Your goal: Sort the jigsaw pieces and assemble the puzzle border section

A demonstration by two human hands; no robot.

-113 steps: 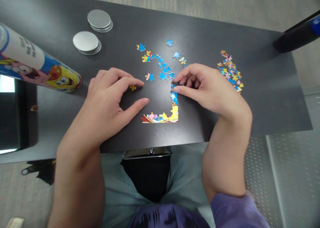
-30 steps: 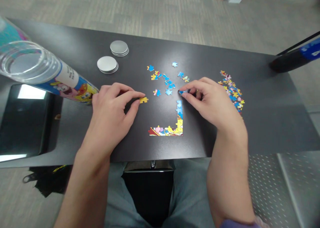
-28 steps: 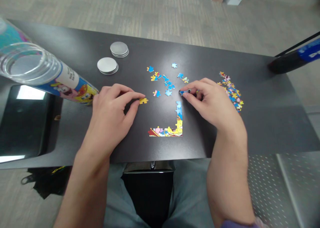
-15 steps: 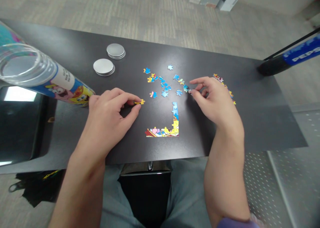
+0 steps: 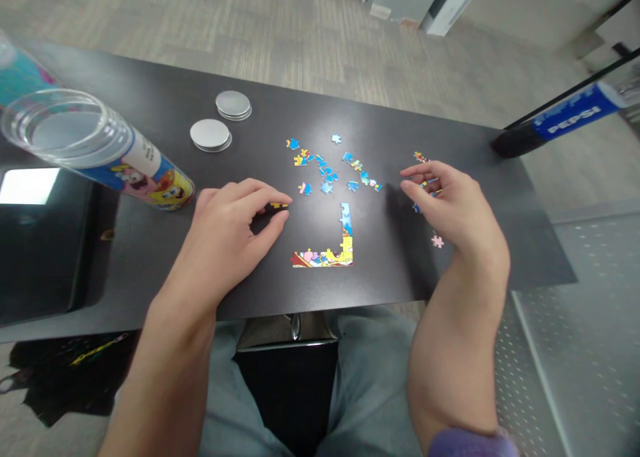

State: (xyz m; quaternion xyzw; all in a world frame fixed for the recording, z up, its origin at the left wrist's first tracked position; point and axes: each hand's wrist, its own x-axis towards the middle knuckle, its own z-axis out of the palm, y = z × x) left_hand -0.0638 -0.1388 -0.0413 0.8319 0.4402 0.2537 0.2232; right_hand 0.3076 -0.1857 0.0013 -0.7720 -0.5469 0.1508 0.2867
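My left hand (image 5: 237, 227) rests at the left of the loose pieces, thumb and index finger a little apart. A yellow jigsaw piece (image 5: 279, 205) shows in the gap between those fingers, partly covered. My right hand (image 5: 447, 200) hovers over a group of jigsaw pieces (image 5: 420, 157) at the right and hides some of them. Its thumb and index tips are apart, with nothing visible between them. A pink piece (image 5: 437, 241) lies below that hand. Between my hands, an L-shaped joined puzzle section (image 5: 347, 240) lies near the front edge, with several loose blue pieces (image 5: 326, 170) behind it.
A clear-topped cartoon canister (image 5: 150, 170) stands at the left beside a dark glossy device (image 5: 40, 243). Two stacks of silvery discs (image 5: 210, 134) sit toward the back. A Pepsi bottle (image 5: 560, 122) stands at the table's right end.
My right hand has moved right, away from the loose blue pieces, to the group at the right. A small piece now lies at the end of the blue row. The camera view has shifted slightly.
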